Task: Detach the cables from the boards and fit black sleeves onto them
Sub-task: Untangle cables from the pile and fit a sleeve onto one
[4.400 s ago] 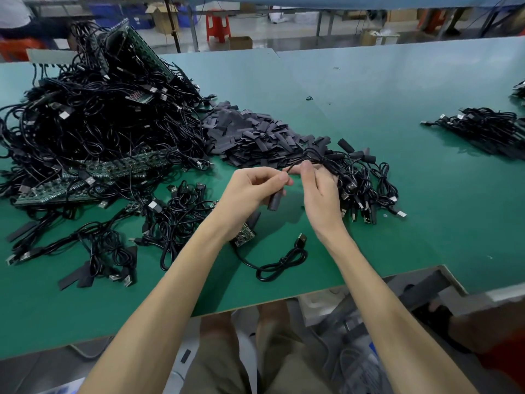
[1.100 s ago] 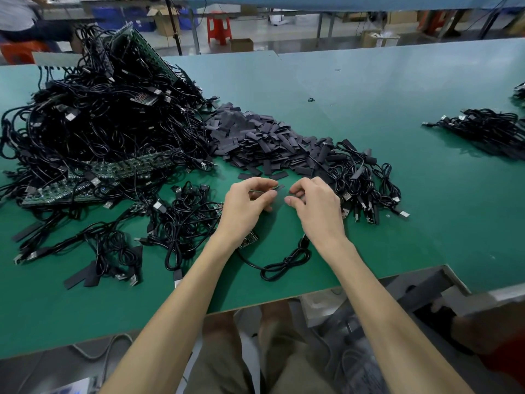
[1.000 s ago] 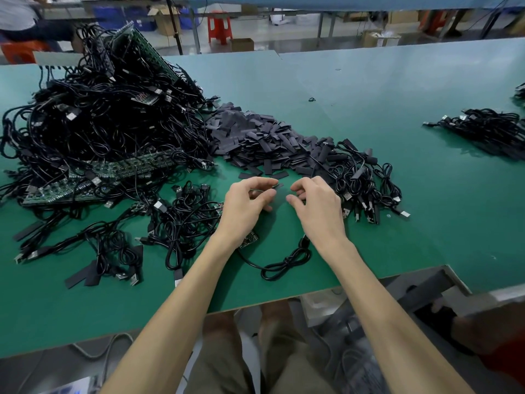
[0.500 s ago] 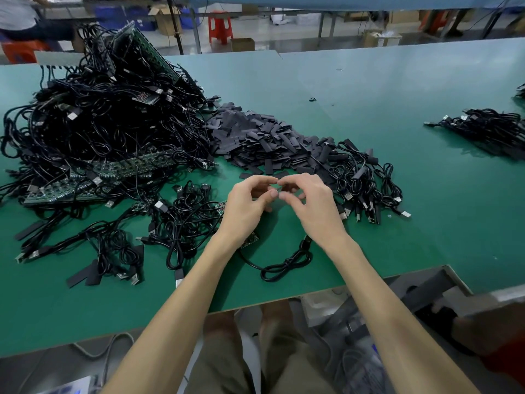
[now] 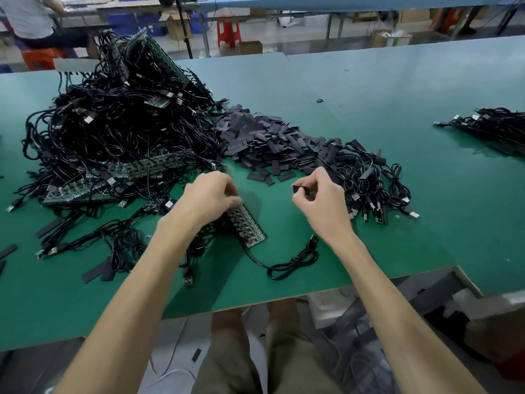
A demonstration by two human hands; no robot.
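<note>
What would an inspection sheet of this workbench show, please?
Surface: green table.
Job's things: small board near front; pile of black sleeves behind; sleeved cables beside it.
Clutter: stray sleeves, near left.
Grippers: left hand curled over the board's far end, grip unclear; right hand pinches one sleeve.
Cables: tangled heap with boards, left; one cable attached to small board; far bundle, right.
Surroundings: red stool, cardboard box, a person beyond.

Red stool (image 5: 228, 31), cardboard box (image 5: 250, 47) on the floor beyond the green table (image 5: 369, 81)
</note>
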